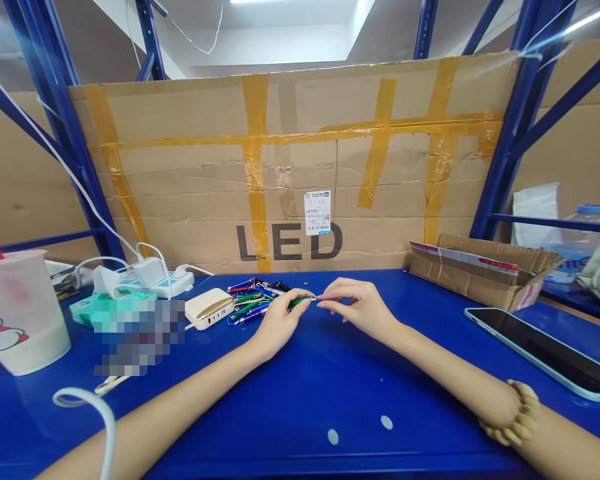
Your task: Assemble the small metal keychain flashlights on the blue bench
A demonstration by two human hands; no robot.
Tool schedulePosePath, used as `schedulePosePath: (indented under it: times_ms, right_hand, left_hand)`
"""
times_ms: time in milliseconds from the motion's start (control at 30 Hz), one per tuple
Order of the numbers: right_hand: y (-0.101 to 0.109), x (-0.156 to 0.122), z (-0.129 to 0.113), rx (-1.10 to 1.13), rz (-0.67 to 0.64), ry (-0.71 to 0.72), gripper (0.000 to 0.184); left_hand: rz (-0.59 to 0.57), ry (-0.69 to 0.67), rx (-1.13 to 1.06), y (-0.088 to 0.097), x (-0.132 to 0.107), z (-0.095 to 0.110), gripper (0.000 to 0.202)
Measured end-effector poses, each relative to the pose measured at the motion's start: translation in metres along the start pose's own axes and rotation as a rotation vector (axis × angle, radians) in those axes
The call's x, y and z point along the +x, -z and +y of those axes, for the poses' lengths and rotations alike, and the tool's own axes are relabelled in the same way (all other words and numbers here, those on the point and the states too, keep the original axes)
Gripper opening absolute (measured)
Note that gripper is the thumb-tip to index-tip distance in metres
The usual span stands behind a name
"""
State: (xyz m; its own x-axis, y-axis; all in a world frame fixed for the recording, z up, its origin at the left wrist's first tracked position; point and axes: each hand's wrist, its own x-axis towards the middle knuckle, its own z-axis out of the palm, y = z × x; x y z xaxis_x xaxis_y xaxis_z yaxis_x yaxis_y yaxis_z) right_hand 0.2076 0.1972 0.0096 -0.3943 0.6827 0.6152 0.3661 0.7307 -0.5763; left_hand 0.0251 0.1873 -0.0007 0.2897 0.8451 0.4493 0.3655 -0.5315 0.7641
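Observation:
My left hand (279, 321) holds a slim green pen (300, 301) between thumb and fingers, its silver tip pointing right. My right hand (359, 309) comes in from the right, with thumb and forefinger pinched at that tip. Just left of my hands lies a loose heap of several slim pens (253, 300) in blue, green and red, some with clips. Nearest my left hand beyond the heap is a white and gold power bank (209, 309). A beaded bracelet (510, 413) circles my right wrist.
The blue shelf top (330, 413) carries a power strip (155, 283) with plugs and cables, a plastic cup (20, 310), and a blurred patch. At right lie a phone (545, 350) and an open cardboard box (480, 270). A taped cardboard sheet (290, 167) stands behind.

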Motion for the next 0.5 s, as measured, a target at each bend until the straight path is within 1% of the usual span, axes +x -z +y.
schedulePosePath:
  times_ms: [67, 200, 300, 400, 500]
  right_hand:
    - [-0.002, -0.001, -0.001, 0.002, -0.009, 0.008, 0.035]
    - [-0.001, -0.001, -0.001, 0.002, -0.035, -0.004, 0.037]
    - [0.003, 0.001, 0.001, -0.019, -0.068, -0.016, 0.037]
    - [0.008, 0.002, 0.001, -0.131, -0.124, 0.085, 0.034]
    - [0.013, 0.0, -0.003, -0.279, -0.255, 0.185, 0.028]
  left_hand:
    - [-0.032, 0.004, -0.004, -0.002, -0.001, 0.0, 0.023]
    - [-0.128, 0.056, -0.005, -0.004, -0.004, -0.001, 0.027]
    - [-0.182, 0.045, -0.011, -0.002, -0.006, -0.001, 0.029]
    - [-0.217, -0.007, -0.029, 0.0, -0.006, -0.001, 0.023]
    - [-0.239, -0.056, -0.055, 0.002, -0.007, -0.001, 0.016]
